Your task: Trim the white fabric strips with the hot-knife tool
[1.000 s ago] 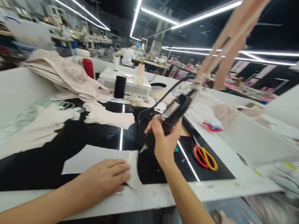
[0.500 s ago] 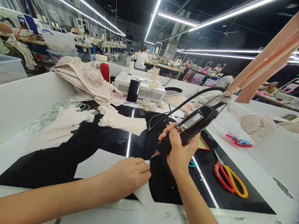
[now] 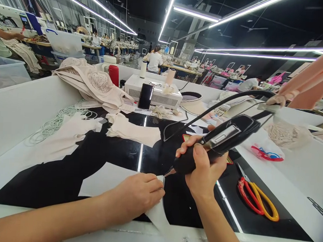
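Observation:
My right hand (image 3: 206,169) is wrapped around a black corded hand tool (image 3: 222,139) with a narrow metal tip. The tool slants down to the left, its tip close to my left fingertips. My left hand (image 3: 142,193) is closed at the right edge of a white sheet-like piece (image 3: 102,179), with a small pale folded bit between thumb and fingers. That piece lies on a glossy black board (image 3: 122,153); whether it is cloth or paper I cannot tell. A knotted pink fabric strip (image 3: 307,88) is tied at the tool's rear end.
Scissors with red and yellow handles (image 3: 257,196) lie right of my right hand. Beige fabric pieces (image 3: 133,130) and pale green cord (image 3: 54,125) lie left. A white vented box (image 3: 154,90), a phone (image 3: 145,96) and lace bra pieces (image 3: 88,80) stand or lie behind.
The black tool and my right hand have shifted right, and the tool lies at a flatter slant. My left hand stays at the white piece's edge. The view has shifted slightly.

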### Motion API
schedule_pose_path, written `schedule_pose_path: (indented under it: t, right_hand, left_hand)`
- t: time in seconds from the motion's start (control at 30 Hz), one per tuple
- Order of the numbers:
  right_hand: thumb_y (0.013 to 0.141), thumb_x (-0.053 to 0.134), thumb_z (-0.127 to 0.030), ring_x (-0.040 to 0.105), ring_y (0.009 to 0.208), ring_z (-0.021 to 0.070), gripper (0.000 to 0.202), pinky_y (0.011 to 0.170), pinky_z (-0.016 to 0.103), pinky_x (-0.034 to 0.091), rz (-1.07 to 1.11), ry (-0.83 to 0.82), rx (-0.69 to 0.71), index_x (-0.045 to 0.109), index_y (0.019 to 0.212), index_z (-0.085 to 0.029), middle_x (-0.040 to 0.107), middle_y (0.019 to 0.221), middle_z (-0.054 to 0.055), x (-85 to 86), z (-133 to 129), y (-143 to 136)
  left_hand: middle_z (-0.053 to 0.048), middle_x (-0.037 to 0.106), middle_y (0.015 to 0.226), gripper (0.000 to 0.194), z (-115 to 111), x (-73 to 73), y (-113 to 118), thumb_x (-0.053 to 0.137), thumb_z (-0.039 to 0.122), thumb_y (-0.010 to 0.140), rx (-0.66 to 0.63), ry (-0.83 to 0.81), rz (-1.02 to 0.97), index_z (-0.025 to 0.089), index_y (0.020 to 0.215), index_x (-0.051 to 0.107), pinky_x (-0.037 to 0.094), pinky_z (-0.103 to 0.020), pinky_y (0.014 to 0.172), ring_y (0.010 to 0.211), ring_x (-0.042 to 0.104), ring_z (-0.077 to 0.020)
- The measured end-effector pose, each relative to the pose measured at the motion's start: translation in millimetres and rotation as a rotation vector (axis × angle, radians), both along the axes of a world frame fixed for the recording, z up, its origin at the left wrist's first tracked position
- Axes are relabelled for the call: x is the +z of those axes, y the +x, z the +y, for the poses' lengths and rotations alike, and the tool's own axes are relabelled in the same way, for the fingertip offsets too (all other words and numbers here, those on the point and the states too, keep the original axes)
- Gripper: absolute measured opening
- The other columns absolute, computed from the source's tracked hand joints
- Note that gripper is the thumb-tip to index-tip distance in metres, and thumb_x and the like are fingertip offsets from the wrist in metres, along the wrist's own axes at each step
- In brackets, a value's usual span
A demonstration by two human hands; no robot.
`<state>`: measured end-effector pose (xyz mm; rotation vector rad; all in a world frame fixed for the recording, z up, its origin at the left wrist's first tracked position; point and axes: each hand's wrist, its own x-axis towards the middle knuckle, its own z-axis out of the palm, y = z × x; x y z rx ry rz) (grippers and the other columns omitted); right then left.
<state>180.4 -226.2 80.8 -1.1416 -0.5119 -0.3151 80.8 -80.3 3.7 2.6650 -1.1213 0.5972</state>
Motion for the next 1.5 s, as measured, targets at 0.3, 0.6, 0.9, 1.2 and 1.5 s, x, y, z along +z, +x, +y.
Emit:
schedule_pose_path:
  t: [0.3,0.6,0.9,1.2,1.5]
  right_hand:
    - [0.085,0.079,-0.035,0.061,0.058,0.0113,0.046,0.054,0.028,0.056,-0.012,0.005,0.020,0.057,0.125,-0.032,0.063,0.083,-0.006,-5.4,0.9,-3.0]
    - [0.088,0.079,-0.034,0.062,0.059,0.0113,0.048,0.055,0.028,0.057,-0.041,0.009,0.019,0.056,0.129,-0.031,0.064,0.084,-0.005,-7.7,2.3,-2.9]
    - [0.088,0.078,-0.031,0.062,0.060,0.0112,0.046,0.054,0.028,0.057,-0.048,-0.001,0.019,0.056,0.129,-0.030,0.065,0.083,-0.005,-6.7,4.0,-3.9]
    - [0.088,0.078,-0.030,0.062,0.061,0.0123,0.046,0.052,0.028,0.057,-0.061,0.009,0.027,0.056,0.128,-0.029,0.066,0.083,-0.005,-5.5,5.7,-2.1]
    - [0.086,0.078,-0.029,0.062,0.059,0.0121,0.040,0.051,0.027,0.056,-0.041,0.005,0.010,0.057,0.120,-0.028,0.065,0.081,-0.005,-4.8,5.9,-4.6]
  left_hand:
    - [-0.009,0.069,0.112,0.016,-0.4,1.0,-3.2,0.055,0.010,0.102,0.043,-0.094,0.003,0.015,0.113,0.065,0.056,-0.031,0.099,0.110,0.066,-0.0196]
    - [-0.010,0.069,0.119,0.024,-2.2,0.0,-15.2,0.053,0.003,0.098,0.128,-0.126,-0.026,0.013,0.116,0.066,0.057,-0.032,0.096,0.111,0.065,-0.0210]
    - [-0.009,0.071,0.127,0.025,-4.6,-4.3,-16.0,0.051,0.010,0.103,0.194,-0.029,-0.150,0.010,0.122,0.067,0.053,-0.030,0.098,0.110,0.065,-0.0189]
    - [-0.009,0.075,0.117,0.022,-5.4,-1.6,-13.5,0.052,0.015,0.105,0.200,0.048,-0.237,0.009,0.112,0.072,0.049,-0.029,0.103,0.113,0.065,-0.0169]
    - [-0.008,0.073,0.119,0.020,-3.1,-5.3,-15.0,0.053,0.017,0.104,0.190,0.108,-0.214,0.013,0.104,0.073,0.047,-0.032,0.107,0.113,0.064,-0.0183]
